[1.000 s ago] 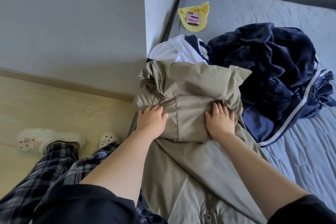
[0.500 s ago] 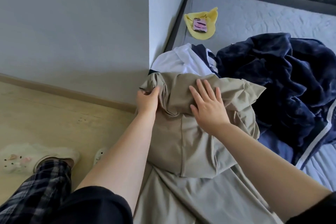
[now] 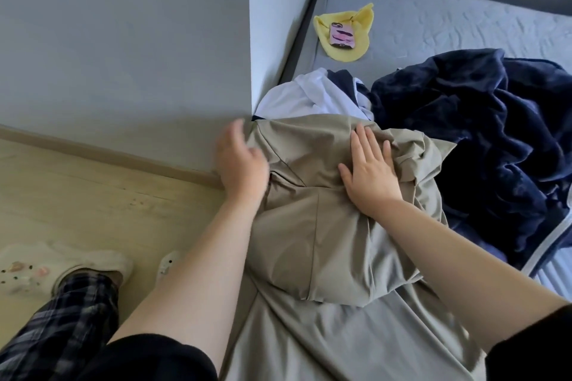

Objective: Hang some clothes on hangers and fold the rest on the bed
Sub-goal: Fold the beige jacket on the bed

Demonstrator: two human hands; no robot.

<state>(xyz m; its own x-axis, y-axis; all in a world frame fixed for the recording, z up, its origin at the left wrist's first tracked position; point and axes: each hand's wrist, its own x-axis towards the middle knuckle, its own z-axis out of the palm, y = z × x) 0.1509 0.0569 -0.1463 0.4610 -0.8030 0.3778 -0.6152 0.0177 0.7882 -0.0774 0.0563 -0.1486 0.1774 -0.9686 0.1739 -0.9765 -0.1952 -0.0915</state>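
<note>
A beige garment lies partly folded on the near left part of the grey bed. My right hand presses flat on its upper fold with straight fingers. At the garment's left edge my left hand is blurred, its fingers loosely open and nothing between them. A white and navy garment lies just beyond the beige one. A dark navy fleece garment with white trim is heaped to the right.
A yellow cloth with a pink phone on it lies near the bed's far left corner. A grey wall corner stands left of the bed. Wooden floor and my slippered foot are at the left.
My left hand has let go of the beige garment's left corner and drawn slightly left. My right hand has slid a little right and stays flat on the fold.
</note>
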